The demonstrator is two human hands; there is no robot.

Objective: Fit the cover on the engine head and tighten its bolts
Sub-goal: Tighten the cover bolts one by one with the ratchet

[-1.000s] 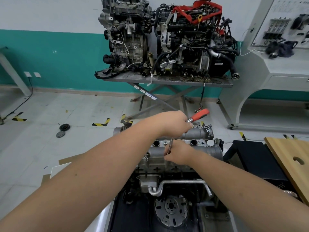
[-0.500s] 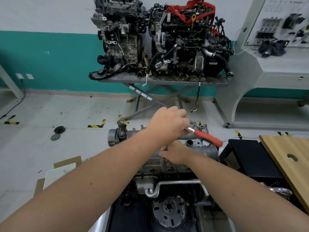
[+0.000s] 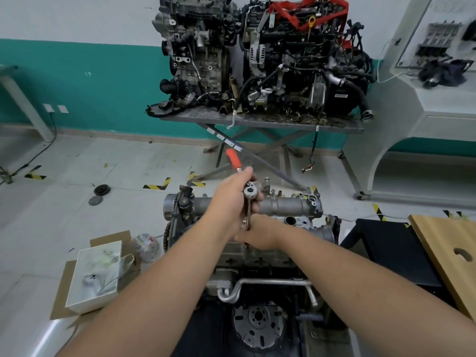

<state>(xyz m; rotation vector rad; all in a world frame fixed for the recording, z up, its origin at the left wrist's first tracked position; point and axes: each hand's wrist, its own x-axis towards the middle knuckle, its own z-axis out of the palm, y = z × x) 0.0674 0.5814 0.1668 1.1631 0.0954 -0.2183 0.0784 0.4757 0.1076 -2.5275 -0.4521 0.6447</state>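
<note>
A grey metal cover sits on top of the engine head in front of me. My left hand grips a ratchet wrench near its head; the red handle points up and away. A steel extension runs down from the ratchet head to the cover. My right hand holds the lower end of that extension against the cover. The socket and the bolt under it are hidden by my right hand.
Two other engines stand on a metal scissor table behind. A white box lies on cardboard at the left. A black stand and a wooden board are at the right.
The red handle has swung from pointing right, over the cover, to pointing up and away. My left hand turned with it. My right hand stayed on the extension.
</note>
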